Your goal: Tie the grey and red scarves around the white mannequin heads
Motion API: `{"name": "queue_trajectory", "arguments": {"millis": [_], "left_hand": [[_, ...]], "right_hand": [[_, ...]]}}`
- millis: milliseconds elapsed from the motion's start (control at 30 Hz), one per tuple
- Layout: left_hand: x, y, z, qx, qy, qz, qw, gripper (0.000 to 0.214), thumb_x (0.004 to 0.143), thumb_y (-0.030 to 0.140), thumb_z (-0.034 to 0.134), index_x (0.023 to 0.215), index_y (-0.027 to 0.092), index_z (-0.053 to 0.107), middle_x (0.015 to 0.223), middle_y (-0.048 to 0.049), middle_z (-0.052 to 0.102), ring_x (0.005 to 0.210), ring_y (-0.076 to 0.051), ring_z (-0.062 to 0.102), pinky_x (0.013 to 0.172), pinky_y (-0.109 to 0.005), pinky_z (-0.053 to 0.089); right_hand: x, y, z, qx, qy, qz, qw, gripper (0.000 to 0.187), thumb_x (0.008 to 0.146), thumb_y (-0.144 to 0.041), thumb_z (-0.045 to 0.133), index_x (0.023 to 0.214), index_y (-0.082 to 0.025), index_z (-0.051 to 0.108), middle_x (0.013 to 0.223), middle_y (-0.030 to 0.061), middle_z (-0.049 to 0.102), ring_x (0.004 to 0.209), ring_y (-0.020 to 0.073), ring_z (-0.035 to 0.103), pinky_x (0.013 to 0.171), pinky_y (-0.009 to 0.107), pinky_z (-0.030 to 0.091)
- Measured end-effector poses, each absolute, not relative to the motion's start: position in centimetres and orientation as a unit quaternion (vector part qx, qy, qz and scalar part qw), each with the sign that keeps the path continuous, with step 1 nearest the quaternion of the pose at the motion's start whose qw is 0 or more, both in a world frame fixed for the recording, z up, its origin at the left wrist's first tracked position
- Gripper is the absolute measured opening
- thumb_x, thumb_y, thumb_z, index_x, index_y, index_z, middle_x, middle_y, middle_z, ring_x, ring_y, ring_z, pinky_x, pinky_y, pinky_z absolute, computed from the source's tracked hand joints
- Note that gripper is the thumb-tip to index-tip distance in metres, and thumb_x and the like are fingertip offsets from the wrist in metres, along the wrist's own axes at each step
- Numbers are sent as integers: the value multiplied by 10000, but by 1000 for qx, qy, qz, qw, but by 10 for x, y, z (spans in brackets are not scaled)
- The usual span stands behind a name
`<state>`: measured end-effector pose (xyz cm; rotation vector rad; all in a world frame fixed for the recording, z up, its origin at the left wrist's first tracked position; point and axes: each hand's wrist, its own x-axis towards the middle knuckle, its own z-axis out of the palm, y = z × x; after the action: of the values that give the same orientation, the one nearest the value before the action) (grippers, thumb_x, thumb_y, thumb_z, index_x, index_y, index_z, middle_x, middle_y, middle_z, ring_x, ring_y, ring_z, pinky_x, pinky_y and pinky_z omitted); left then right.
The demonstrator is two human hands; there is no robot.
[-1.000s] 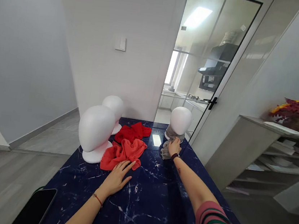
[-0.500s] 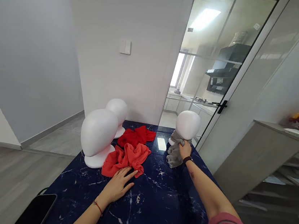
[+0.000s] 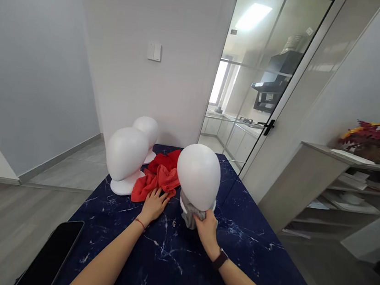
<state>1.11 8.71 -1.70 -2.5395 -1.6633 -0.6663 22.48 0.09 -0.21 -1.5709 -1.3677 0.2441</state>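
Note:
A white foam mannequin head [image 3: 198,176] stands on the dark blue marbled table, with a grey scarf [image 3: 188,216] bunched round its neck. My right hand [image 3: 207,228] is closed on the scarf at the front of the neck; whether it also grips the neck itself I cannot tell. Flat on the table, my left hand [image 3: 154,205] rests with fingers outstretched, their tips on a coral-red scarf [image 3: 157,182]. Behind that lies a crumpled darker red scarf [image 3: 173,159]. Two more white foam heads, a nearer one [image 3: 126,154] and a farther one [image 3: 146,130], stand bare at the left.
A black phone or tablet [image 3: 51,255] lies at the table's [image 3: 167,274] near left edge. Past the back right edge is a glass door [image 3: 251,94]. A shelf unit [image 3: 312,160] with a flower basket [image 3: 375,154] stands to the right.
My right hand has brought the mannequin head and grey scarf from the back right toward me and the middle of the table. My left hand still lies at the coral scarf. The view has shifted.

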Motion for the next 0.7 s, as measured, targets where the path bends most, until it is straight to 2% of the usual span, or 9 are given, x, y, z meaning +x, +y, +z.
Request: {"name": "queue_trajectory", "arguments": {"millis": [133,267,400,500,600,700], "left_hand": [[15,87,-13,-787,-558,-258,46,317,893,244,385,1085,159,622,1294,-154,485,1237,-304,402,1017,-483,338],[9,71,-5,-787,-501,-357,40,264,800,90,425,975,160,609,1186,-122,524,1130,-256,468,969,-426,397],[20,50,4,-843,-392,-368,16,230,756,69,433,915,171,564,962,-86,568,915,-217,521,849,-389,459],[32,39,11,-875,-344,-340,-6,339,693,44,442,993,169,538,1024,-96,546,964,-223,502,868,-379,449],[35,36,17,-895,-324,-305,-23,456,658,48,463,1090,183,514,1139,-95,501,1055,-235,459,932,-386,411],[27,41,19,-898,-349,-267,-7,381,669,110,508,1036,205,548,1106,-86,498,1039,-259,445,930,-433,392]], "right_hand": [[200,2,-8,-612,-590,137,509,262,729,-241,534,974,-175,602,913,96,676,857,246,629,746,337,479],[195,1,-7,-566,-624,166,512,334,763,-257,549,1084,-164,565,1034,102,656,966,248,610,832,360,474],[195,-11,-1,-507,-669,197,506,440,780,-338,601,1182,-182,515,1143,87,618,1054,229,582,915,349,453],[195,-18,-1,-471,-676,220,523,436,823,-349,551,1230,-205,490,1189,68,601,1095,206,566,952,327,438],[198,-19,-4,-471,-657,249,533,342,896,-302,378,1190,-229,536,1169,41,619,1080,181,575,943,307,438],[204,-14,-7,-519,-647,234,507,355,881,-237,316,1098,-233,598,1043,31,671,939,175,625,839,289,464]]}}
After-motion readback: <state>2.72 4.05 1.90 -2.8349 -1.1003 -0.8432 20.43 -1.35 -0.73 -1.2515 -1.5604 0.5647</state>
